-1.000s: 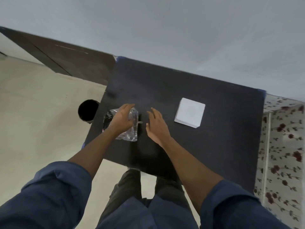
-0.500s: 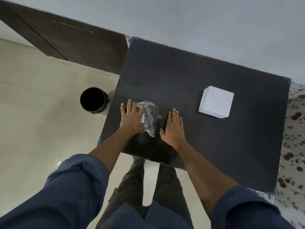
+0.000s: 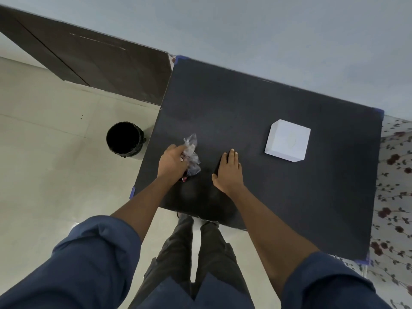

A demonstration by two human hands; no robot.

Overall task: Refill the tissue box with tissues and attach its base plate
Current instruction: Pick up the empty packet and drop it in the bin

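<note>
A person in rolled-up dark blue sleeves [image 3: 95, 259] stands at the near edge of a square black-topped table [image 3: 256, 112], seen from above by a head-worn camera. The left hand [image 3: 172, 161] has its fingers closed around a crumpled, clear plastic wrapper [image 3: 191, 152], which bunches up out of the grip towards 12 o'clock and rests on the tabletop near the table's left edge. Whether the wrapper holds tissues cannot be told. The right hand [image 3: 228, 172] lies flat on the table, palm down, fingers straight and close together, holding nothing; it sits at 3 o'clock from the left hand and apart from the wrapper.

The white, square, cube-like tissue box [image 3: 287, 140] stands on the table at roughly 2 o'clock from the right hand, well apart from both hands and untouched. A faint round mark shows on its upper face.

On the pale tiled floor [image 3: 55, 152], at 9 o'clock from the wrapper and just beside the table's left edge, stands a round black bin [image 3: 123, 139] with a dark liner. A dark brown wooden panel [image 3: 93, 63] runs along the wall at 11 o'clock. A floral-patterned cloth [image 3: 394, 197] shows past the table's right edge, at 3 o'clock. Dark trousers [image 3: 200, 253] are visible below the table edge.
</note>
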